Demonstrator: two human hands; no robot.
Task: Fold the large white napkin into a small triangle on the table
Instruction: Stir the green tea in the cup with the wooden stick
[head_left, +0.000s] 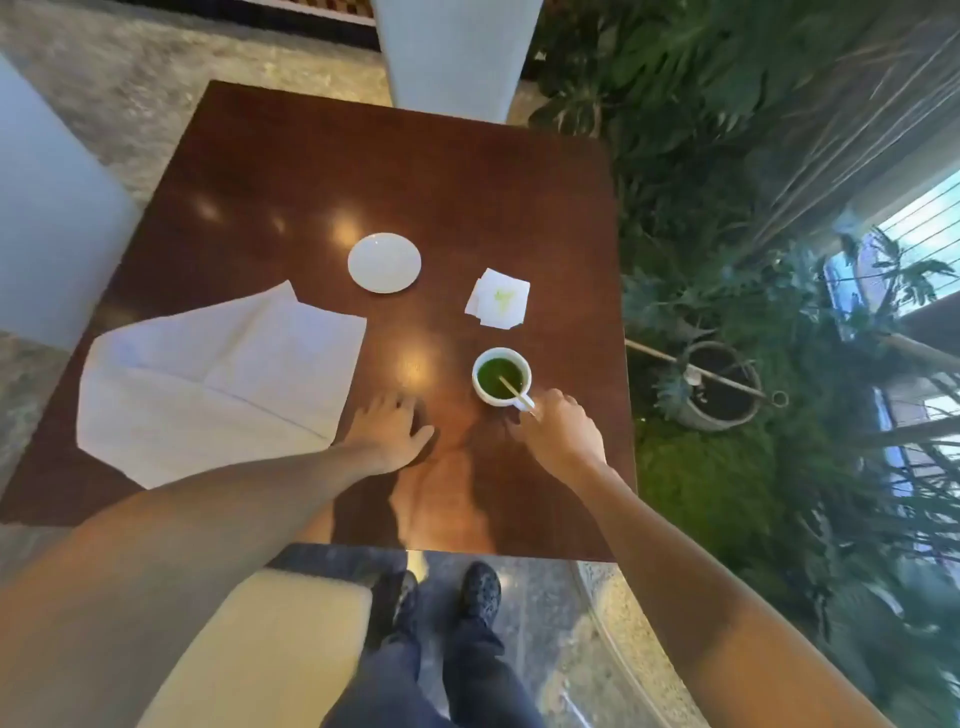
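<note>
The large white cloth napkin (218, 379) is lying loosely spread on the left side of the dark polished wooden table (363, 171), with creases showing and a flap already overlapping its middle; its near-left corner is reaching the table edge. No neat triangle is formed yet, so the folding seems to be barely begun.

The left hand (389, 428) is resting flat on the table just beside the napkin's right edge, fingers relaxed and spread, grasping nothing. It is probably sitting there ready to take the cloth once the other hand is free.

The right hand (558, 431) is reaching to the small white cup of green liquid (501, 376), its fingers curled at the cup's near side where the handle and a thin pale stirring stick (517, 393) are sticking out. It is apparently pinching the handle, though the exact grip is hard to make out. My guess is that the cup is being shifted aside so that liquid is not standing near the cloth during folding.

Further back, a round white saucer (384, 262) and a small stack of green-stained paper napkins (498, 305) are lying well apart from the large napkin, leaving it room.
</note>
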